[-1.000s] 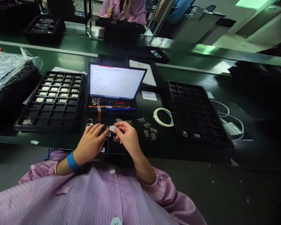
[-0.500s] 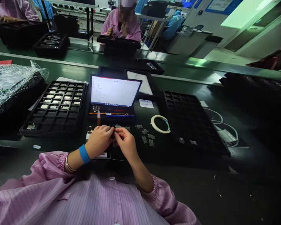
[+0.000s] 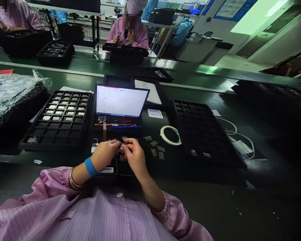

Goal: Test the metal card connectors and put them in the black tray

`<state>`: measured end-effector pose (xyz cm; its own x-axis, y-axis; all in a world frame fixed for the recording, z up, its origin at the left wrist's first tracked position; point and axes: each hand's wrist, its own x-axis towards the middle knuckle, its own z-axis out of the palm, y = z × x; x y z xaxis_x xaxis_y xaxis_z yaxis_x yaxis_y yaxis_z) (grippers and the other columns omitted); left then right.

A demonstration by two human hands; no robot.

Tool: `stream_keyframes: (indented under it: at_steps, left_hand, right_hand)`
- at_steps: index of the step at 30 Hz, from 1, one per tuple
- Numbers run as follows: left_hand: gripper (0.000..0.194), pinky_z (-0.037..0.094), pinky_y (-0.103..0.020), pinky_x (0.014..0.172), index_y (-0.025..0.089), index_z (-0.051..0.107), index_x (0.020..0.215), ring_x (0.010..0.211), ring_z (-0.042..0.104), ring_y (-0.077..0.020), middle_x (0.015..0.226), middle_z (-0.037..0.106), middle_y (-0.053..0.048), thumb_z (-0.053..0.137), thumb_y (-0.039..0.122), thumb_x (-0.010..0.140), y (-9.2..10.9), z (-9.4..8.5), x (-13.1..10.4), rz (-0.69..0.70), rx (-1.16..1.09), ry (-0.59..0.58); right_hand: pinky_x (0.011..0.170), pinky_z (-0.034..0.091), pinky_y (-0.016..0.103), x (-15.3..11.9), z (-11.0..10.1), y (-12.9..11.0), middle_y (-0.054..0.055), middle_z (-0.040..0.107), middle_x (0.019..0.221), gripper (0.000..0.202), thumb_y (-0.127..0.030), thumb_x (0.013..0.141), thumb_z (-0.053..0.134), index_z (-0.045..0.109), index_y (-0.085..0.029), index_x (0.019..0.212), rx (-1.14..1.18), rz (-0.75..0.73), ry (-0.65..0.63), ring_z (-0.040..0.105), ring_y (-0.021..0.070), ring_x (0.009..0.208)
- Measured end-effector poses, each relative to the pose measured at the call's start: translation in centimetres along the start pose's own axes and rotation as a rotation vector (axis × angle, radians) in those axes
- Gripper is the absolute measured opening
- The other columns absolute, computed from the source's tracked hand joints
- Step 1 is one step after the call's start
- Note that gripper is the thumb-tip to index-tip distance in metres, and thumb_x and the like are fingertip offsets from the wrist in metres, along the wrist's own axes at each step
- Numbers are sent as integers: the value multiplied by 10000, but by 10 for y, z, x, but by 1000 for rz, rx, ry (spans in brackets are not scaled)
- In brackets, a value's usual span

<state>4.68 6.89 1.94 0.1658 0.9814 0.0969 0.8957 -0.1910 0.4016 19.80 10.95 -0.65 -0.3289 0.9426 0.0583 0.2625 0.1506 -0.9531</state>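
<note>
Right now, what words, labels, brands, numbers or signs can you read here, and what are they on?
Nothing reads clearly in full.
Handwritten card: the lower line seems to begin "W"; the rest is unclear.
Barcode label: digits too small.
Screen: text too small.
White sheet: handwriting too blurred.
White tag on the orange strip: too small.
Wall notice: too blurred.
No brand can be read.

Long green bench (image 3: 76, 76); metal-legged shelving (image 3: 65, 9) behind; blue-bordered notice (image 3: 232, 8) on pale wall (image 3: 217, 26).
</note>
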Motion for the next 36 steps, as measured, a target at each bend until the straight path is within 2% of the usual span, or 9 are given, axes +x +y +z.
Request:
stream_keyframes:
  at_steps: [9, 14, 20, 22, 24, 27, 29, 32, 36]
  left_hand:
    - [119, 557, -332, 892, 187, 654, 1026, 1044, 690, -228, 1098, 722, -61, 567, 169, 947, -3, 5, 0, 13, -4, 13]
    - [115, 561, -331, 885, 186, 649, 1028, 1047, 690, -229, 1104, 718, -67, 565, 180, 950, -3, 5, 0, 12, -13, 25]
    - [155, 572, -311, 845, 190, 629, 1092, 1025, 699, -217, 1101, 722, -64, 550, 188, 959, -3, 3, -2, 14, -34, 41]
    - [224, 569, -339, 885, 190, 605, 1163, 1073, 686, -231, 1157, 710, -79, 578, 182, 940, -2, 4, -4, 9, -35, 50]
    - [393, 531, -411, 986, 179, 541, 1276, 1179, 635, -266, 1268, 664, -117, 645, 206, 898, 0, 6, -8, 5, -27, 65]
    - [757, 382, -538, 1130, 123, 382, 1428, 1373, 440, -342, 1452, 502, -195, 757, 328, 804, 5, 10, -17, 16, 2, 81]
    - [885, 325, -564, 1159, 93, 294, 1477, 1425, 344, -363, 1512, 412, -217, 767, 372, 783, 7, 11, -23, 24, 10, 57]
    - [866, 312, -554, 1166, 91, 225, 1507, 1433, 334, -347, 1536, 372, -215, 705, 332, 827, 8, 9, -30, 29, -9, -1]
    - [798, 281, -557, 1179, 75, 239, 1503, 1440, 325, -331, 1537, 378, -203, 649, 279, 850, 5, 6, -32, 57, -1, -33]
  right_hand:
    - [388, 393, 224, -1, 0, -1, -47, 604, 602, 241, -332, 872, 545, 544, -207, 1078, 43, 47, 10, 522, 121, 424]
    - [364, 392, 219, -1, 0, 0, -48, 611, 611, 255, -337, 868, 556, 532, -203, 1083, 60, 57, 16, 507, 113, 397]
    - [389, 427, 233, -3, 1, 1, 4, 661, 670, 236, -372, 861, 597, 577, -191, 1011, -7, 5, 62, 603, 151, 497]
    - [405, 446, 240, -4, 1, 2, 46, 700, 748, 213, -368, 858, 599, 610, -188, 973, -36, -18, 86, 648, 175, 576]
    - [419, 463, 246, -5, 1, 3, 74, 723, 822, 184, -339, 853, 593, 634, -188, 949, -52, -36, 99, 675, 192, 640]
    - [433, 477, 250, -5, 0, 2, 83, 733, 849, 168, -308, 841, 593, 647, -188, 945, -56, -46, 100, 692, 208, 698]
    - [438, 481, 251, -5, 0, 2, 87, 735, 858, 169, -309, 843, 591, 648, -185, 943, -57, -45, 101, 696, 210, 704]
    - [435, 482, 255, -5, 0, 1, 91, 737, 861, 184, -325, 850, 591, 647, -180, 947, -60, -41, 102, 693, 204, 676]
    - [437, 487, 259, -6, 0, 2, 80, 733, 823, 203, -341, 849, 601, 645, -176, 958, -59, -44, 102, 687, 200, 648]
